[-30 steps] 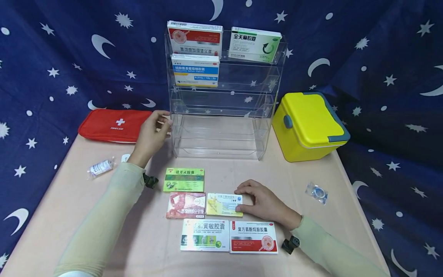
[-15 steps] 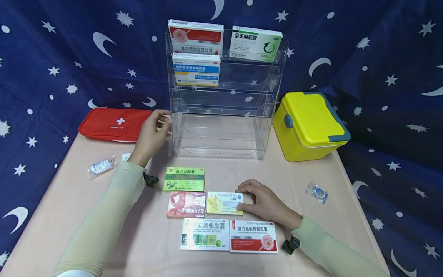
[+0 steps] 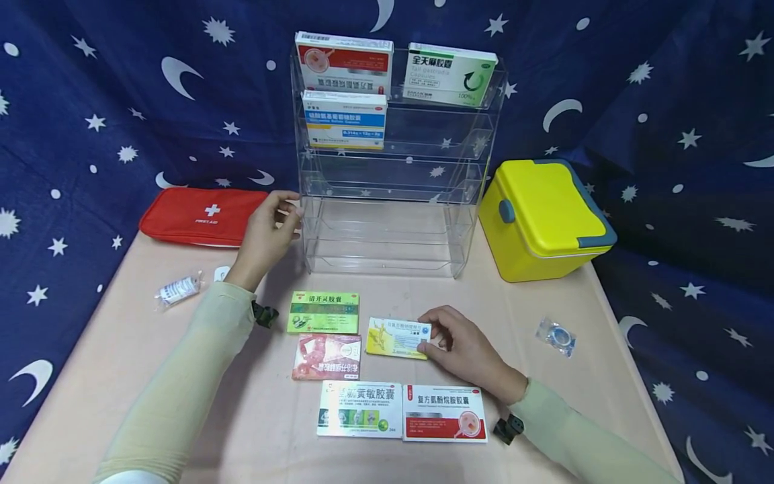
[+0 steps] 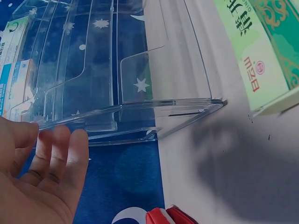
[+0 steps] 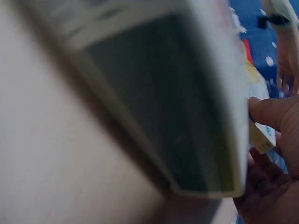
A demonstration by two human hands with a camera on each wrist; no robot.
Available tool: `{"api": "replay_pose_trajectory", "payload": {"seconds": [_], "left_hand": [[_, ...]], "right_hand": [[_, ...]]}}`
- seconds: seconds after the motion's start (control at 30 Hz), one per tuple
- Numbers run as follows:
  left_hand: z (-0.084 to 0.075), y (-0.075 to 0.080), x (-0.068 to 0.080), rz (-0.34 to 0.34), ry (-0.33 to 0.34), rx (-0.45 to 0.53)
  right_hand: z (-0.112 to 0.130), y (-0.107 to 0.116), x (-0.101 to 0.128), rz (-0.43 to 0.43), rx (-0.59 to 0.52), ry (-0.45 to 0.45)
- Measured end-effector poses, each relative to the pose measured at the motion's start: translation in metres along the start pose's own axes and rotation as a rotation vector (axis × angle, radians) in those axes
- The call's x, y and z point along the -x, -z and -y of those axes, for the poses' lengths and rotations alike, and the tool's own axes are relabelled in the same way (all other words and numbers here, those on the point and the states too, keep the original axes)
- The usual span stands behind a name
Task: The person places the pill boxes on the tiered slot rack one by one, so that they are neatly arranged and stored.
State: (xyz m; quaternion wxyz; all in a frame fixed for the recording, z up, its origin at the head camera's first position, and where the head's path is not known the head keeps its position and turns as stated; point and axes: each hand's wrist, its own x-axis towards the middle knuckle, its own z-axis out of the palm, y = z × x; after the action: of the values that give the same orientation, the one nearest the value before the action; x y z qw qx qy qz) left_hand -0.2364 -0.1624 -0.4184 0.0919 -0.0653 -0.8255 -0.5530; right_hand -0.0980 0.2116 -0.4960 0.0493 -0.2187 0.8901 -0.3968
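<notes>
My right hand (image 3: 462, 339) pinches a yellow-and-white medicine box (image 3: 399, 337) by its right end, thumb on the near side and fingers behind. The box looks raised slightly above the table. In the right wrist view the same box (image 5: 261, 137) shows partly behind the thumb. My left hand (image 3: 269, 232) is at the left side of a clear acrylic display rack (image 3: 387, 265), its relaxed fingertips against the side panel. In the left wrist view those fingers (image 4: 77, 149) lie along the panel's outer face. Three boxes stand in the upper tiers, including a blue-and-white box (image 3: 345, 124).
Flat on the table lie a green box (image 3: 323, 312), a pink box (image 3: 326, 357), a white-and-green box (image 3: 359, 410) and a red-and-white box (image 3: 444, 415). A red first-aid pouch (image 3: 202, 215) lies left of the rack; a yellow case (image 3: 538, 222) stands right.
My right hand has lifted the yellow-and-white box and moved it slightly away from me, off its place beside the pink box. The left hand has stayed at the rack.
</notes>
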Motion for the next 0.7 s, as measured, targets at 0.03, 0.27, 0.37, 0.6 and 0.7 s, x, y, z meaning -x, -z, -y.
{"api": "replay_pose_trajectory", "payload": {"seconds": [0.03, 0.27, 0.37, 0.6, 0.7], "left_hand": [[0.000, 0.000, 0.000, 0.000, 0.000, 0.003], [0.001, -0.001, -0.001, 0.002, 0.009, 0.006], [0.001, 0.000, -0.001, 0.004, 0.007, 0.005], [0.001, 0.001, -0.001, -0.002, 0.004, 0.005], [0.001, 0.001, 0.000, 0.002, 0.003, 0.002]], "right_hand": [[0.001, 0.000, 0.002, 0.005, 0.015, 0.025], [0.007, 0.001, 0.012, 0.047, 0.093, 0.140], [0.008, 0.000, 0.013, 0.062, 0.099, 0.151], [0.008, 0.006, 0.006, 0.048, 0.006, 0.111], [0.005, 0.020, -0.006, 0.018, -0.023, 0.102]]}}
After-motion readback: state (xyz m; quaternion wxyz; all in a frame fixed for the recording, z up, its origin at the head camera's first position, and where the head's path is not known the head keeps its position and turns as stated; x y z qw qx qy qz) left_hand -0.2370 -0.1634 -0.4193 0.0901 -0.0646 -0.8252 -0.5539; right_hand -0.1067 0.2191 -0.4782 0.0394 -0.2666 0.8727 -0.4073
